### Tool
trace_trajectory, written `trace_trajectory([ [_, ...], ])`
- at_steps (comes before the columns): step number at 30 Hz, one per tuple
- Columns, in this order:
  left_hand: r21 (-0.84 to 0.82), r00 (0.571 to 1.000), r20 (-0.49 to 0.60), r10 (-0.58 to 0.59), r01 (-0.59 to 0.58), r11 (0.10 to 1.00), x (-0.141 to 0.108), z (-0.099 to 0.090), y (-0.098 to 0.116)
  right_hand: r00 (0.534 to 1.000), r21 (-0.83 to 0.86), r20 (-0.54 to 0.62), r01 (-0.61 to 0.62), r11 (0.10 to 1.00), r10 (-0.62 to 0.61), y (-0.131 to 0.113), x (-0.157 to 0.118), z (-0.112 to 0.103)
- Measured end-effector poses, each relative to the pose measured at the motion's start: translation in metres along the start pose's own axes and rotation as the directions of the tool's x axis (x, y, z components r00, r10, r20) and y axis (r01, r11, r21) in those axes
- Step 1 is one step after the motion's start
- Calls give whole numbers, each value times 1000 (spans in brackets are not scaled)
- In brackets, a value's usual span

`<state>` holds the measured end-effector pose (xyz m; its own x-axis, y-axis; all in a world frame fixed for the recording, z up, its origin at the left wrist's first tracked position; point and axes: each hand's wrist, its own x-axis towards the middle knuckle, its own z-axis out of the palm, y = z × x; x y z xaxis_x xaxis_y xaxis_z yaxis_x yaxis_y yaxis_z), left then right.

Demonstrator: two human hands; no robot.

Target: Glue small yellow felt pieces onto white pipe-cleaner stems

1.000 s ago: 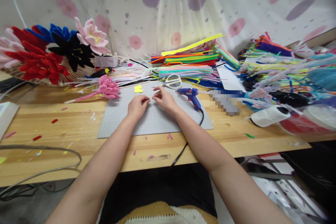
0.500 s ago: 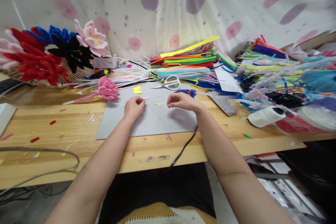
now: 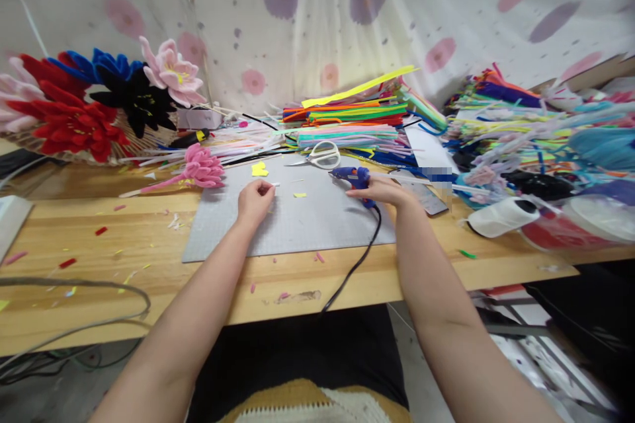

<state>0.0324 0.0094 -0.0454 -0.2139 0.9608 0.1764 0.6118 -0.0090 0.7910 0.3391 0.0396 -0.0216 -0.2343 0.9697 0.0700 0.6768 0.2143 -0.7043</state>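
Note:
My left hand (image 3: 255, 201) is closed over the left half of the grey cutting mat (image 3: 218, 231), pinching a small white piece (image 3: 276, 185) that pokes out past the fingertips. On the right side of the mat, my right hand (image 3: 381, 190) is wrapped about the handle of a blue hot glue gun (image 3: 353, 176). The gun's nozzle points left, and a long glue stick (image 3: 411, 180) sticks out of its back. Between the hands lie a small yellow scrap (image 3: 299, 195) and a thin white bit (image 3: 297, 180). Another yellow piece (image 3: 259, 168) rests beyond my left hand.
White-handled scissors (image 3: 325, 154) lie at the mat's far edge, before bundled pipe cleaners (image 3: 352, 135). A pink pipe-cleaner flower (image 3: 201, 168) lies at left, near several finished flowers (image 3: 84, 119). The gun's black cord (image 3: 354, 268) crosses the table edge. A phone (image 3: 431, 201) and white spool (image 3: 503, 218) are at right.
My right hand has moved right, from above the mat to the glue gun, and has taken hold of its handle. My left hand has stayed almost still with the white piece.

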Motion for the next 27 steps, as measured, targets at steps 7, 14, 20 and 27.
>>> trace_trajectory([
  [7, 17, 1000, 13, -10, 10, 1000, 2, 1, -3, 969, 303, -103, -184, 935, 224, -18, 2, 36],
  [14, 58, 1000, 26, 14, -16, 998, 1, 3, -3, 996, 391, 26, -83, 917, 80, -61, -4, 66],
  [20, 76, 999, 24, 32, -34, 996, 1, 4, -6, 1000, 282, 7, 23, 959, -26, -59, 1, 84],
  [27, 104, 997, 26, 70, -72, 992, 0, 5, -5, 999, 184, 15, 41, 982, -44, -62, -2, 86],
])
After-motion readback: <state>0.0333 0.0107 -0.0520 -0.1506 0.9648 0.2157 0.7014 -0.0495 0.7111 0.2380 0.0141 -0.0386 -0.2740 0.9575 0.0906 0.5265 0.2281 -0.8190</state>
